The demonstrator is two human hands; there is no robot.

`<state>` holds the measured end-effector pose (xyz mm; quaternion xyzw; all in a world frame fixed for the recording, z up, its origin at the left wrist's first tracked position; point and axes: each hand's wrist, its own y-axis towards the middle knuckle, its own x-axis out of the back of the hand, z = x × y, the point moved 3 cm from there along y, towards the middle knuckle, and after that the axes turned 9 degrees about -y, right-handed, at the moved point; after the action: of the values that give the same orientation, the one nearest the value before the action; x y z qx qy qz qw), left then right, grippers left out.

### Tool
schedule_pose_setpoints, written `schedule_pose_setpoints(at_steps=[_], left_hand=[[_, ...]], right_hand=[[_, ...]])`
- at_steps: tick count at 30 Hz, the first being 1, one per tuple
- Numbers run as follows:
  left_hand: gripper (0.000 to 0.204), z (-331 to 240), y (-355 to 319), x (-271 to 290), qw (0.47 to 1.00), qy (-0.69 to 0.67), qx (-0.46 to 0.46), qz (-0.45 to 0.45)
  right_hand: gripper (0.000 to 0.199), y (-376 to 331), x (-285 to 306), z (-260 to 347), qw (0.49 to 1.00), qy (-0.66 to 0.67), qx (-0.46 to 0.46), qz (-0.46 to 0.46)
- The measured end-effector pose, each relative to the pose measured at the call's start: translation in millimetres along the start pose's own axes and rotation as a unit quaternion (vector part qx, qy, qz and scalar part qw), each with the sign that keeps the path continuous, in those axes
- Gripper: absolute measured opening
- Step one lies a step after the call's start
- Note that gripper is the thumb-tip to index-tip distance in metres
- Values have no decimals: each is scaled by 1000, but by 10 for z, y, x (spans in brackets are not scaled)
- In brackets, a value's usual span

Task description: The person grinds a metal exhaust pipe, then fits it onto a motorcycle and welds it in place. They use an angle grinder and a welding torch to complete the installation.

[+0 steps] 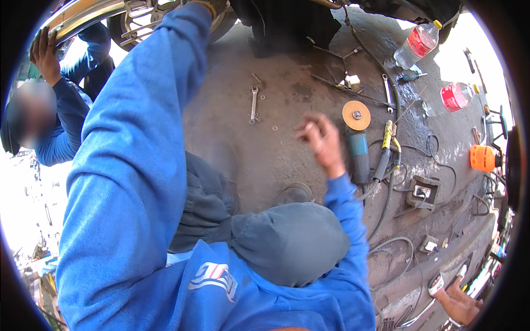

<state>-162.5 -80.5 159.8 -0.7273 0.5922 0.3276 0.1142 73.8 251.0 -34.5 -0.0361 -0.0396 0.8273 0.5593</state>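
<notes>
My left arm reaches up to the vehicle's wheel area. The left hand (pixel 216 5), in what looks like a brownish glove, is mostly cut off at the upper rim, so its fingers are hidden. Low over the floor hangs my right hand (pixel 322 142), slightly blurred, its fingers loosely bent and apart, with nothing visible in them. Left of it lie a combination wrench (pixel 254 103), a small washer (pixel 275 128) and a short bolt (pixel 257 78). To its right rests a teal and black angle grinder (pixel 360 157) with an orange disc (pixel 356 115).
Right of the grinder lie a yellow electrode holder (pixel 386 138), cables, another wrench (pixel 387 91), two plastic bottles (pixel 418 44) and a socket box (pixel 424 192). A co-worker's hand (pixel 45 55) touches a bright metal panel (pixel 83 22) at upper left. Another person's foot (pixel 437 286) shows lower right.
</notes>
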Motion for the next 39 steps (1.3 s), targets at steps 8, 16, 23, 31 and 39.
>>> schedule_pose_setpoints(at_steps=[8, 16, 23, 31, 39], left_hand=[[57, -43, -339, -209, 985, -93, 129, 69], [46, -52, -306, -243, 966, -197, 101, 134], [49, -86, -547, -280, 885, 342, -209, 235], [48, -936, -1464, -669, 591, 737, -197, 263], [53, -2825, -1076, -987, 306, 917, -256, 28]], right_hand=[[37, 1380, 411, 1308, 859, -510, 48, -9], [38, 2087, 561, 1537, 765, -632, -121, -24], [37, 2091, 451, 635, 863, -453, -220, -31], [59, 2098, -648, 220, 801, 512, -141, -277], [72, 2481, -1881, 1026, 665, 712, -197, -110]])
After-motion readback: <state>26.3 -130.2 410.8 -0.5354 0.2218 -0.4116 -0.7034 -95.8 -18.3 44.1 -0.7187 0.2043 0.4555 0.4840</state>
